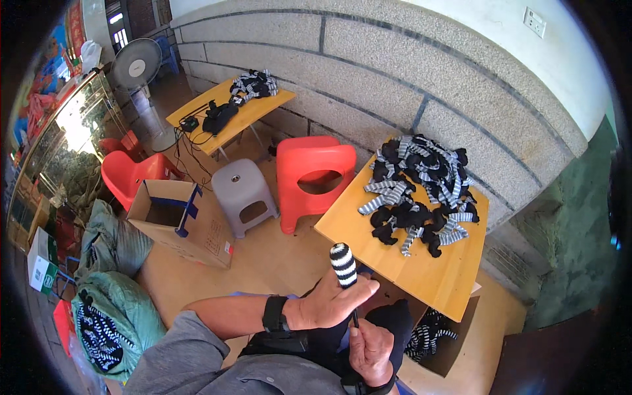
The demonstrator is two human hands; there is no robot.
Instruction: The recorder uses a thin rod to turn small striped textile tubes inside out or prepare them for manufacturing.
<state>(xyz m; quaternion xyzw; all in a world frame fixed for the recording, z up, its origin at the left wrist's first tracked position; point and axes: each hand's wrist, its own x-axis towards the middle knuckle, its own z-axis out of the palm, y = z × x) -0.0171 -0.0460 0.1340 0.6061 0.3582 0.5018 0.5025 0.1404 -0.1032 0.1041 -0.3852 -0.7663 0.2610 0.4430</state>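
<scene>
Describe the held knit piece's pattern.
The knit piece has black and white stripes: head view.

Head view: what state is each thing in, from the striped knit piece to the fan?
Striped knit piece: near upright, held in the left hand
Right hand: closed on a thin dark piece
Knit pile: loosely heaped
Tall box: upright, open-topped
Lower-right box: open, holding striped pieces
Green sack: open, patterned fabric inside
Fan: standing; running or not unclear
</scene>
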